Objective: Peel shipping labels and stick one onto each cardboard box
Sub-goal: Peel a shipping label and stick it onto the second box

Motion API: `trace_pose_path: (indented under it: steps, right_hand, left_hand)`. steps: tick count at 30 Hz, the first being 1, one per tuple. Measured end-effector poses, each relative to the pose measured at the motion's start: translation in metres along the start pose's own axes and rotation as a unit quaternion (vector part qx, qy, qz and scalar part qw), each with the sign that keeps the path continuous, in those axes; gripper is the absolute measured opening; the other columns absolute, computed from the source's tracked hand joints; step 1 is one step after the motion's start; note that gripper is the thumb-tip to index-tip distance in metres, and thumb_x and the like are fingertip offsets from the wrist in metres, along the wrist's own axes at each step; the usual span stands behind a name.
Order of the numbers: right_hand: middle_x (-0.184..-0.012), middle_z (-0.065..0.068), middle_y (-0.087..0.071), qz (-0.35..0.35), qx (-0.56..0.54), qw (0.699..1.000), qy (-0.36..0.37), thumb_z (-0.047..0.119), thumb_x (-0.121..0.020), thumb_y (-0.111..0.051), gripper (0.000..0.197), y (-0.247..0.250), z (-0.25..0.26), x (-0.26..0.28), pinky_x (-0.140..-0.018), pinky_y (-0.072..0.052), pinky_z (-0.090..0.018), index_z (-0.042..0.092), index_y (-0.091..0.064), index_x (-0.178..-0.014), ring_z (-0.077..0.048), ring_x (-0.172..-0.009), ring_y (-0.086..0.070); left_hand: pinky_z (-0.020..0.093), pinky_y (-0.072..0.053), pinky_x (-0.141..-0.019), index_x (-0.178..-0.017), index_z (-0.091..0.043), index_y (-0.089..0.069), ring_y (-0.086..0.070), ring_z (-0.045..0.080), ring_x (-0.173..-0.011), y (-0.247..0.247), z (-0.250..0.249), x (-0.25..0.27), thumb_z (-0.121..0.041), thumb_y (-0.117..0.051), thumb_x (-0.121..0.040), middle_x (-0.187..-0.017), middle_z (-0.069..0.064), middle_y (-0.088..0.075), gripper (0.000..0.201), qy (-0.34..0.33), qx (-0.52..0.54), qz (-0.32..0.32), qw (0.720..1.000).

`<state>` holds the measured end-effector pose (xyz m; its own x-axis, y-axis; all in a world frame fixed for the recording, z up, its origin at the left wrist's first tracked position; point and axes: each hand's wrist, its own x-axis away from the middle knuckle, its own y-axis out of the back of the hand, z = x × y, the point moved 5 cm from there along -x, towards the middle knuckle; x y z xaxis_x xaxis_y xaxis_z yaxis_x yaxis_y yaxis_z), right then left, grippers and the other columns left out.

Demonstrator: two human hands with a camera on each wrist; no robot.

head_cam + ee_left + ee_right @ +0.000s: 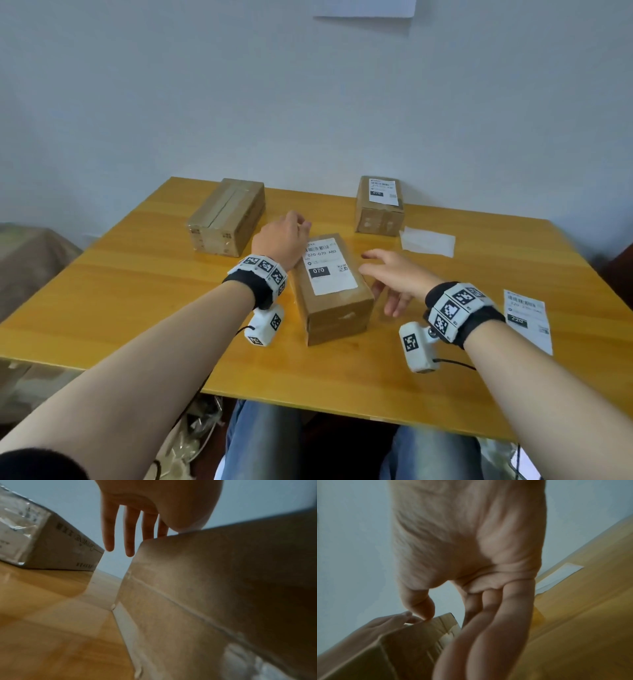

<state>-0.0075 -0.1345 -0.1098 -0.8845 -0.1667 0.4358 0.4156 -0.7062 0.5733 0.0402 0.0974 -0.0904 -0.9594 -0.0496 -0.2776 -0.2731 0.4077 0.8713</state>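
Boxes number three on the table (137, 274), and two of them carry a label already: the middle box (334, 301) near the person, with its white label (329, 265) on top, and the far right box (378, 205), also labelled on top. The far left box (227, 216) shows only tape on top, so by judgement this one is left to do. One more label sheet (527, 318) lies flat near the right edge of the table, just beside the right wrist, and it looks not peeled yet. A blank white sheet (428, 241), maybe a used backing, lies between the middle box and the far right box.

All three boxes are closed, so what is inside cannot be told.

The left hand (282, 236) rests on the far top edge of the middle box with its fingers straight, gripping nothing. The right hand (394, 277) hovers just beside the right side of that box, fingers loose and spread, and its grip is empty
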Motion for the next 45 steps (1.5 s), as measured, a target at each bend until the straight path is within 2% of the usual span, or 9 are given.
trace_pose_path:
  steps: [5,9,12,14,17,25,31,38,45]
  right_hand:
    - [-0.086,-0.017,-0.080,0.059,-0.008,0.998,-0.009,0.034,-0.103,-0.048,0.071,-0.017,0.014,0.004,-0.054,-0.064,-0.042,0.032,-0.014,-0.165,-0.034,-0.062,-0.075]
    - [-0.090,-0.022,-0.079,0.078,-0.022,0.996,-0.039,0.033,-0.103,-0.049,0.073,-0.021,0.017,0.004,-0.064,-0.065,-0.048,0.030,-0.010,-0.165,-0.039,-0.072,-0.077]
    - [-0.092,-0.025,-0.078,0.103,-0.017,0.993,-0.048,0.031,-0.102,-0.049,0.066,-0.025,0.020,0.004,-0.068,-0.065,-0.051,0.027,-0.021,-0.162,-0.042,-0.079,-0.078]
    - [-0.090,-0.026,-0.078,0.122,-0.003,0.991,-0.047,0.026,-0.101,-0.048,0.054,-0.029,0.024,0.004,-0.070,-0.065,-0.052,0.021,-0.035,-0.153,-0.043,-0.079,-0.078]
    - [-0.089,-0.028,-0.077,0.139,0.016,0.989,-0.045,0.022,-0.099,-0.045,0.044,-0.031,0.027,0.003,-0.076,-0.064,-0.056,0.017,-0.040,-0.142,-0.046,-0.081,-0.077]
    - [-0.091,-0.027,-0.077,0.136,0.016,0.990,-0.041,0.023,-0.096,-0.057,0.049,-0.021,0.031,-0.019,-0.087,-0.059,-0.066,0.026,-0.034,-0.139,-0.049,-0.085,-0.076]
    - [-0.095,-0.031,-0.076,0.168,0.035,0.984,-0.038,0.018,-0.093,-0.057,0.045,-0.025,0.038,-0.029,-0.093,-0.053,-0.070,0.023,-0.040,-0.135,-0.051,-0.090,-0.075]
    - [-0.097,-0.029,-0.077,0.179,0.057,0.982,-0.032,0.021,-0.092,-0.057,0.046,-0.024,0.038,-0.035,-0.096,-0.052,-0.065,0.018,-0.039,-0.135,-0.048,-0.094,-0.076]
    - [-0.100,-0.027,-0.077,0.172,0.034,0.984,-0.028,0.022,-0.096,-0.061,0.054,-0.020,0.029,-0.043,-0.077,-0.063,-0.049,0.022,-0.031,-0.141,-0.045,-0.091,-0.076]
  left_hand:
    - [0.037,-0.045,-0.071,-0.125,-0.021,-0.060,-0.066,0.034,-0.097,-0.015,-0.016,0.003,-0.067,-0.021,-0.102,-0.106,0.008,-0.071,0.065,-0.032,-0.062,0.071,0.995]
    - [0.037,-0.045,-0.069,-0.116,-0.018,-0.062,-0.062,0.028,-0.085,-0.020,-0.017,0.004,-0.074,-0.015,-0.098,-0.091,0.003,-0.065,0.075,-0.036,-0.054,0.116,0.991]
    - [0.040,-0.052,-0.073,-0.115,-0.017,-0.063,-0.063,0.025,-0.085,-0.025,-0.018,0.007,-0.083,-0.009,-0.091,-0.090,0.001,-0.067,0.089,-0.051,-0.063,0.131,0.988]
    - [0.046,-0.053,-0.085,-0.124,-0.017,-0.061,-0.062,0.031,-0.103,-0.031,-0.020,0.010,-0.086,-0.006,-0.086,-0.108,0.007,-0.068,0.096,-0.065,-0.084,0.139,0.985]
    - [0.049,-0.051,-0.092,-0.135,-0.017,-0.052,-0.054,0.034,-0.119,-0.039,-0.024,0.013,-0.078,-0.018,-0.092,-0.128,0.012,-0.062,0.082,-0.076,-0.128,0.138,0.979]
    - [0.036,-0.042,-0.064,-0.099,-0.013,-0.058,-0.058,0.029,-0.084,-0.035,-0.029,0.006,-0.051,-0.028,-0.102,-0.088,0.008,-0.061,0.048,-0.076,-0.131,0.100,0.983]
    - [0.042,-0.055,-0.068,-0.085,-0.010,-0.053,-0.059,0.030,-0.075,-0.029,-0.041,0.000,-0.022,-0.030,-0.107,-0.080,0.007,-0.057,0.034,-0.143,-0.198,0.103,0.964]
    - [0.032,-0.042,-0.055,-0.064,-0.013,-0.047,-0.054,0.023,-0.062,-0.032,-0.033,-0.016,-0.027,-0.035,-0.105,-0.065,0.003,-0.050,0.045,-0.083,-0.144,0.101,0.981]
    - [0.027,-0.036,-0.047,-0.057,-0.013,-0.046,-0.055,0.022,-0.056,-0.031,-0.028,-0.033,-0.021,-0.042,-0.104,-0.060,0.002,-0.049,0.047,-0.043,-0.116,0.083,0.989]
